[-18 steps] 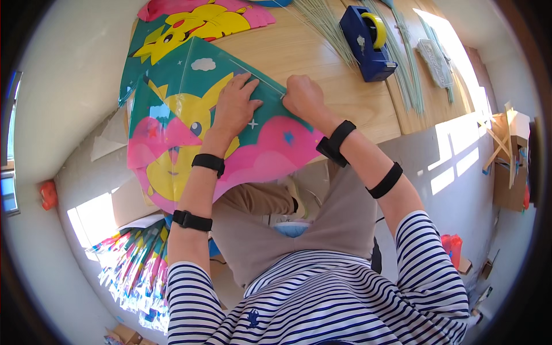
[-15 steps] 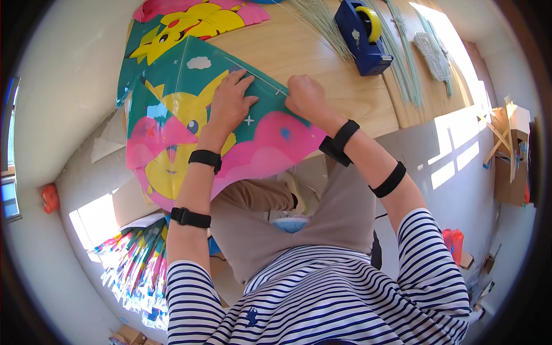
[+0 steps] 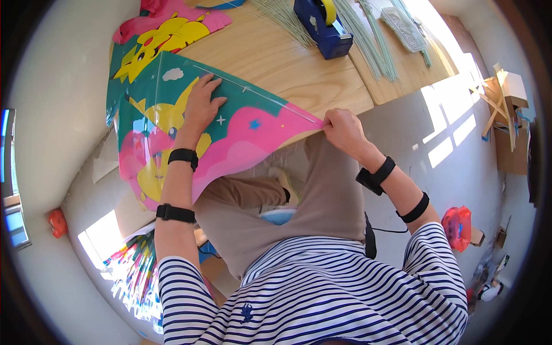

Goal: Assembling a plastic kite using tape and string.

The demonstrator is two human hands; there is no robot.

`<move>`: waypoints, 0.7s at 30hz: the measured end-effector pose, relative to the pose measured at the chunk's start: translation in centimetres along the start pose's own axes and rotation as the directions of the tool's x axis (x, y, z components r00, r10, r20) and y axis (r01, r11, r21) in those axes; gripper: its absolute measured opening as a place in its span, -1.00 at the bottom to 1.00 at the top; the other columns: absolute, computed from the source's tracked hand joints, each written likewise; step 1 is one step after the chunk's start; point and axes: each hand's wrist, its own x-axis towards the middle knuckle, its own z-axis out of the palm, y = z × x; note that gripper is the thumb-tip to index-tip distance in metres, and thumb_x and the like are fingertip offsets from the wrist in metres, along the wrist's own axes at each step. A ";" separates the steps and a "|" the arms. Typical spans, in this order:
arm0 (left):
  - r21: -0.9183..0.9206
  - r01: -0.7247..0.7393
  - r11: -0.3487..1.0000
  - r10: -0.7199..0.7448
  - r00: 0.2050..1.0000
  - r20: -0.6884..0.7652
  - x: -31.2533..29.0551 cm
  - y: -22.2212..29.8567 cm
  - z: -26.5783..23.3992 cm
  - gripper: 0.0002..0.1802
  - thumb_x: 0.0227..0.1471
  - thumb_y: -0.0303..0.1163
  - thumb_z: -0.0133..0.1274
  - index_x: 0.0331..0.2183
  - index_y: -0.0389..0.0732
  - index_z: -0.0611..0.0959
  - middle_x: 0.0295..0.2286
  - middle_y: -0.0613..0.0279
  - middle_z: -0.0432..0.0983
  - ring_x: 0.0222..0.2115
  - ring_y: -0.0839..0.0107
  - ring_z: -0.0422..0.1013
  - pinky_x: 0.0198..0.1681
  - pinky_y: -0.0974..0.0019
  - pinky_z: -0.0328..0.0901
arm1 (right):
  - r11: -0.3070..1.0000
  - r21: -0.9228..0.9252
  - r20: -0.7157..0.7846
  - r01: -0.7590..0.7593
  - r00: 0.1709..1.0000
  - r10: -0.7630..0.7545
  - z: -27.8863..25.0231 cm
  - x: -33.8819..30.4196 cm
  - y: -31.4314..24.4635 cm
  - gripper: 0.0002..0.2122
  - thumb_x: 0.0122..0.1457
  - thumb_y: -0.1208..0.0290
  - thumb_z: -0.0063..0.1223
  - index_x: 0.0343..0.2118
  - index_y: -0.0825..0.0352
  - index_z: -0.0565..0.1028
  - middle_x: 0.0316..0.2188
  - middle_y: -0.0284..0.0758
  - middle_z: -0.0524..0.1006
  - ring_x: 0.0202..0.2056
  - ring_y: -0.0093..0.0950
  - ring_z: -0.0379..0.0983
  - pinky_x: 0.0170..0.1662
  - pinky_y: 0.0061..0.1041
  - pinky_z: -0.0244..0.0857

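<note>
A green and pink plastic kite sail [image 3: 253, 141] with a yellow cartoon figure lies on the table's near edge, its lower part hanging over my lap. Along its far slanted edge runs a thin pale rod [image 3: 282, 104]. My left hand [image 3: 201, 106] rests on the sail just below that edge, palm down with the fingers apart. At the sail's pointed right corner, my right hand [image 3: 345, 132] is closed, pinching the pink tip beside the rod's end. Its fingertips are partly hidden.
More printed sails [image 3: 201, 26] lie at the far left of the wooden table [image 3: 322, 83]. A blue tape dispenser [image 3: 325, 34], thin pale green rods [image 3: 376, 49] and a clear plastic box [image 3: 404, 29] are at the far right. Colourful folded sheets [image 3: 135, 276] are piled low on the left.
My right hand has slid along the sail's edge, rightward and nearer to me, to the corner. My left hand stays on the sail. The whole view has shifted.
</note>
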 end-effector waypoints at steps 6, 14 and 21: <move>-0.170 0.069 0.983 -0.092 0.987 -0.135 -2.7 5.5 -1.6 -0.60 -0.10 -0.50 0.20 -0.13 -0.26 0.61 -0.01 -0.05 0.45 0.04 0.02 0.34 0.06 0.14 0.31 | 0.963 0.266 -0.293 -0.037 0.949 0.118 -5.1 4.0 2.3 -0.82 0.00 0.44 0.14 -0.33 0.38 0.59 -0.40 -0.09 0.59 -0.30 -0.17 0.54 -0.20 -0.27 0.38; -0.335 0.199 0.921 -0.199 0.979 0.034 -12.9 13.6 -2.9 -0.76 -0.11 -0.55 0.20 -0.28 -0.29 0.63 -0.28 0.02 0.57 -0.21 0.07 0.48 -0.16 0.17 0.37 | 0.775 0.623 -0.290 -0.106 0.889 0.355 -10.4 14.5 2.0 -0.72 0.01 0.29 0.22 -0.32 0.42 0.58 -0.48 -0.18 0.59 -0.48 -0.41 0.54 -0.34 -0.44 0.43; -0.367 0.324 0.872 -0.318 0.945 0.079 -16.7 14.0 -3.2 -0.79 -0.10 -0.56 0.21 -0.31 -0.32 0.65 -0.38 0.12 0.60 -0.37 0.31 0.50 -0.29 0.33 0.35 | 0.592 0.797 -0.134 -0.125 0.918 0.374 -11.1 15.6 3.7 -0.81 0.04 0.39 0.23 -0.42 0.43 0.55 -0.52 -0.29 0.55 -0.55 -0.51 0.49 -0.51 -0.54 0.40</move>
